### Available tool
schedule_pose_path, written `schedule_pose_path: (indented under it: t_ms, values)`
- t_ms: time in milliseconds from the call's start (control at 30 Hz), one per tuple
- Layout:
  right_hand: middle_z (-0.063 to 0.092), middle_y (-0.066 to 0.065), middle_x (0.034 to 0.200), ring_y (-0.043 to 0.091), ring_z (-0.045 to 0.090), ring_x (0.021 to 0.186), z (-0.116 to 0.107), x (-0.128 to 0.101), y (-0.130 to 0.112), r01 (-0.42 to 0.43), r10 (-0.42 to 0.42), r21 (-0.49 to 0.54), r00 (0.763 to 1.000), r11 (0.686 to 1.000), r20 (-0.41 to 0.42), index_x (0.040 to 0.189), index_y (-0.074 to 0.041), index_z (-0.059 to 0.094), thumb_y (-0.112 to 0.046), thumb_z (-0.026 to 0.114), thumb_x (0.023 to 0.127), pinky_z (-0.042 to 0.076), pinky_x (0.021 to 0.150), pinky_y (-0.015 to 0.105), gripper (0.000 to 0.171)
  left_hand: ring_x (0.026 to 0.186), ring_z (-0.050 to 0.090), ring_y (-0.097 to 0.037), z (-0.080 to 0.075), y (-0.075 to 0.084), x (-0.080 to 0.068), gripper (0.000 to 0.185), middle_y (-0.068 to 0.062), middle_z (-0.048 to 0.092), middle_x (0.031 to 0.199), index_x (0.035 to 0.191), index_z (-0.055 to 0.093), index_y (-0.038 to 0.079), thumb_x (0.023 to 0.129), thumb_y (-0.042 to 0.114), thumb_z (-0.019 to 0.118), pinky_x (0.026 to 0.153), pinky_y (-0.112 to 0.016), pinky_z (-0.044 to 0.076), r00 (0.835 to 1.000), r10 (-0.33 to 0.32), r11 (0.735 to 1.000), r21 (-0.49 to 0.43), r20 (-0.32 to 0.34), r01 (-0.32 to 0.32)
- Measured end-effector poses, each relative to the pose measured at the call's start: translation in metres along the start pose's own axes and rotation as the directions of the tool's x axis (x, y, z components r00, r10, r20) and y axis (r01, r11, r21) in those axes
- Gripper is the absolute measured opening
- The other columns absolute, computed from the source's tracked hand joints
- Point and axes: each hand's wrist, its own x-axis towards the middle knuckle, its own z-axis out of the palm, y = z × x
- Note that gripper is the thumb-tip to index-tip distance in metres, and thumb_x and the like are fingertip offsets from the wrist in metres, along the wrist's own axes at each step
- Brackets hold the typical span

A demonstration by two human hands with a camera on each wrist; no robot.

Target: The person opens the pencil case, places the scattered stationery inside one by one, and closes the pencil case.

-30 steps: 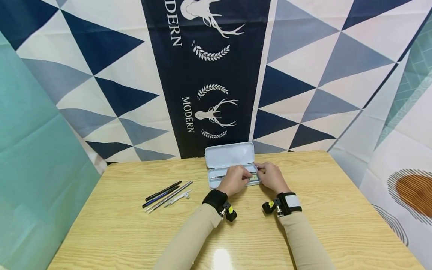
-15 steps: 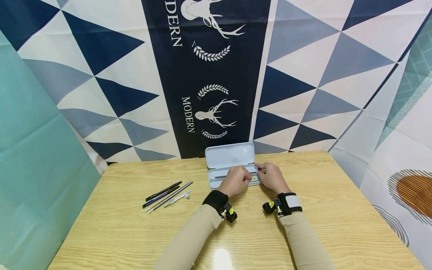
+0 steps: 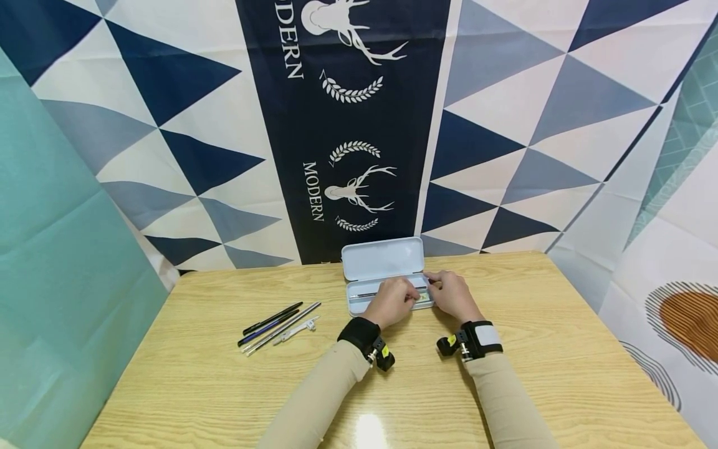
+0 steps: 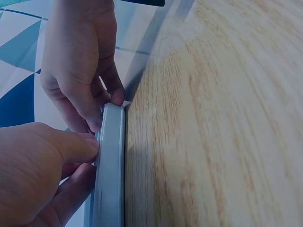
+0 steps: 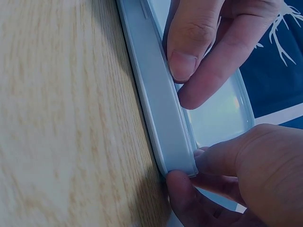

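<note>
Evidently the work centres on one end of the pale blue case (image 5: 163,113), which lies on the table (image 3: 421,399) right under both sets of fingers, its lid (image 3: 382,260) raised just beyond them. The right hand (image 3: 451,294) grips the case's right end: in the right wrist view its thumb is at the rim and a finger bends against the outer corner. The left hand (image 3: 389,301) reaches over the front wall, thumb and finger bent down toward the inside, near that same end. Whether those left fingers pinch anything I cannot tell, since the wall and the hand itself hide what lies beneath the tips. Just beside them, between the two hands, a small pale green item (image 3: 424,297) shows in the case; a thin stick (image 3: 366,294) lies lengthwise, partly hidden behind the left hand.

Well to the left of the left fingers, outside the case, a black pen (image 3: 272,318), a blue pen (image 3: 249,339), a silvery stick (image 3: 288,325) and a white compass-like tool (image 3: 297,329) lie in a loose group.

My reading is that the step in hand is handling the green item while the right fingers steady the case. The next move seems to call for a sure fingertip hold or a clean release on the left, with enough grip on the right to stop the case sliding.
</note>
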Motion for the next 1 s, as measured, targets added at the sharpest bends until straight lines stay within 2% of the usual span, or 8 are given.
schedule_pose_path:
  t_ms: [233, 467, 600, 700, 833, 900, 1000]
  values:
    - [0.072, 0.037, 0.132, 0.027, 0.069, 0.085, -0.001, -0.002, -0.006, -0.026, 0.026, -0.004, 1.0, 1.0, 0.015, 0.147, 0.005, 0.07, -0.002, 0.063, 0.108, 0.054, 0.065, 0.027, 0.04, 0.111, 0.077, -0.01, 0.0, -0.001, 0.0, 0.019, 0.004, 0.085, 0.111, 0.109, 0.092, 0.019, 0.101, 0.007, 0.079, 0.094, -0.02, 0.061, 1.0, 0.004, 1.0, -0.025, -0.014, -0.004]
    - [0.073, 0.035, 0.131, 0.025, 0.071, 0.083, -0.001, -0.002, -0.007, -0.041, 0.042, -0.01, 0.999, 0.999, 0.022, 0.148, 0.005, 0.07, -0.003, 0.064, 0.109, 0.054, 0.064, 0.027, 0.04, 0.111, 0.077, -0.01, -0.002, -0.003, 0.006, 0.016, 0.005, 0.082, 0.111, 0.111, 0.092, 0.019, 0.101, 0.011, 0.082, 0.097, -0.024, 0.063, 0.999, 0.003, 0.999, -0.038, -0.053, -0.005]
    - [0.074, 0.034, 0.124, 0.025, 0.073, 0.079, -0.002, -0.001, -0.004, -0.025, 0.025, -0.004, 1.0, 1.0, 0.015, 0.147, 0.005, 0.071, -0.003, 0.065, 0.108, 0.057, 0.064, 0.027, 0.04, 0.101, 0.071, -0.006, -0.005, -0.006, 0.013, 0.019, 0.006, 0.081, 0.111, 0.113, 0.091, 0.021, 0.099, 0.012, 0.082, 0.087, -0.019, 0.058, 0.996, 0.032, 0.999, -0.029, -0.086, -0.035]
    - [0.074, 0.032, 0.12, 0.024, 0.072, 0.079, 0.004, 0.007, 0.011, 0.011, -0.011, -0.012, 1.0, 1.0, -0.008, 0.146, 0.001, 0.073, -0.004, 0.066, 0.107, 0.056, 0.062, 0.027, 0.04, 0.093, 0.066, -0.005, -0.006, -0.009, 0.015, 0.019, 0.005, 0.081, 0.111, 0.113, 0.091, 0.022, 0.098, 0.013, 0.083, 0.081, -0.018, 0.052, 0.994, 0.047, 0.998, -0.034, -0.096, -0.05]
    - [0.074, 0.033, 0.123, 0.026, 0.073, 0.082, 0.005, 0.007, 0.009, 0.007, -0.007, -0.007, 1.0, 1.0, -0.013, 0.145, 0.001, 0.073, -0.004, 0.066, 0.106, 0.057, 0.063, 0.027, 0.04, 0.096, 0.066, -0.005, -0.009, -0.012, 0.01, 0.017, 0.005, 0.08, 0.112, 0.113, 0.091, 0.021, 0.099, 0.014, 0.084, 0.083, -0.02, 0.052, 0.994, 0.044, 0.999, -0.027, -0.097, -0.047]
    - [0.073, 0.035, 0.127, 0.027, 0.074, 0.085, -0.002, -0.001, -0.004, -0.017, 0.017, -0.001, 1.0, 1.0, 0.009, 0.146, 0.003, 0.072, -0.003, 0.065, 0.107, 0.058, 0.065, 0.028, 0.04, 0.099, 0.068, -0.006, -0.01, -0.014, 0.007, 0.018, 0.006, 0.08, 0.113, 0.113, 0.091, 0.022, 0.099, 0.015, 0.084, 0.085, -0.021, 0.055, 0.995, 0.037, 0.999, -0.016, -0.097, -0.038]
    - [0.073, 0.034, 0.13, 0.028, 0.073, 0.087, -0.002, -0.002, -0.006, -0.025, 0.026, -0.01, 1.0, 1.0, 0.014, 0.148, 0.003, 0.071, -0.003, 0.064, 0.108, 0.057, 0.065, 0.029, 0.04, 0.102, 0.07, -0.009, -0.012, -0.019, 0.002, 0.017, 0.005, 0.08, 0.114, 0.115, 0.09, 0.022, 0.1, 0.017, 0.084, 0.087, -0.023, 0.057, 0.995, 0.031, 0.999, -0.008, -0.097, -0.032]
